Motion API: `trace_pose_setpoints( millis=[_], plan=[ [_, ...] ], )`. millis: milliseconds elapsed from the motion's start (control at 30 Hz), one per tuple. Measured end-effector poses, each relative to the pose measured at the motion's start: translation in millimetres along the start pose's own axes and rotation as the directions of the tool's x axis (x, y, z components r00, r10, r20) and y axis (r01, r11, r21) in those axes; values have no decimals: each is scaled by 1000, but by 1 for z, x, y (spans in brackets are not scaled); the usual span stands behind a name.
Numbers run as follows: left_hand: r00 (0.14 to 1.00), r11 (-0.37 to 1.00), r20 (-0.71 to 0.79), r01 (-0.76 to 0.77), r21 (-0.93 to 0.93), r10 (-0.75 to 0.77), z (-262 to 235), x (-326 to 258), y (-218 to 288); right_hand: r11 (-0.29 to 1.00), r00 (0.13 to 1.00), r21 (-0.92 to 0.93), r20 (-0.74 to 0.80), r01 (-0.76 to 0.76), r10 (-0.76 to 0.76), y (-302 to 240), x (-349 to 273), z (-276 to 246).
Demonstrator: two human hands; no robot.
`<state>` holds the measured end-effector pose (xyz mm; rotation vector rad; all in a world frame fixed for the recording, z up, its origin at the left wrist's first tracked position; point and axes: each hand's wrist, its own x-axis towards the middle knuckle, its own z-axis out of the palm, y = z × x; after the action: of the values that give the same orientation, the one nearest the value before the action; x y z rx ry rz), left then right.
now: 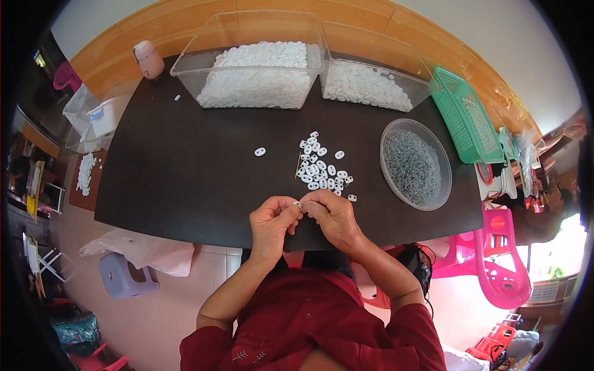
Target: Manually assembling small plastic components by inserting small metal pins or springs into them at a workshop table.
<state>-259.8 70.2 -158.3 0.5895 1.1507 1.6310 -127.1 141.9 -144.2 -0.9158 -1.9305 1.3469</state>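
Dark and matte, the rectangular tabletop (185,179) carries, from far left to right, a small pink-capped bottle (148,59), two clear plastic bins of white pieces (257,74), a round clear bowl of grey metal bits (413,164) and a green mesh basket (467,114). At its near edge the left hand (270,226) and right hand (331,215) meet, fingertips pinched shut on one small white oval plastic piece (297,204), apparently mid-assembly. Next likely comes fetching another from the loose white pile (322,166) just beyond; no labels are readable.

I see no labels, signs or screens. The only packaging I can report is a crumpled white plastic bag (145,250) hanging below the front left edge of the dark table (185,179), and clear plastic bags (83,117) off its left edge.
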Motion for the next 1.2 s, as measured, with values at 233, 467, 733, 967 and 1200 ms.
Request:
trace_pose_setpoints(
  millis=[233, 467, 733, 967, 1200],
  plan=[
    [1000, 999, -7, 24, -48, -25, -2, 2, 4, 996, 996, 89, -83, 25, -17, 0, 3, 3],
    [1000, 999, 0, 9, -38, -9, -3, 0, 0, 998, 999, -53, 7, -35, 36, -4, 4, 5],
    [998, 994, -56, -37, -105, 31, -15, 8, 11, 907, 956, -341, -66, 247, -286, -4, 39, -23],
    [983, 985, -158, -113, -132, 92, -32, 15, 19, 341, 717, -697, 356, 631, -599, 19, 104, -30],
    [982, 972, -161, -128, -199, 96, -36, 13, 21, 399, 736, -644, 416, 653, -534, 11, 130, -7]
  ],
)
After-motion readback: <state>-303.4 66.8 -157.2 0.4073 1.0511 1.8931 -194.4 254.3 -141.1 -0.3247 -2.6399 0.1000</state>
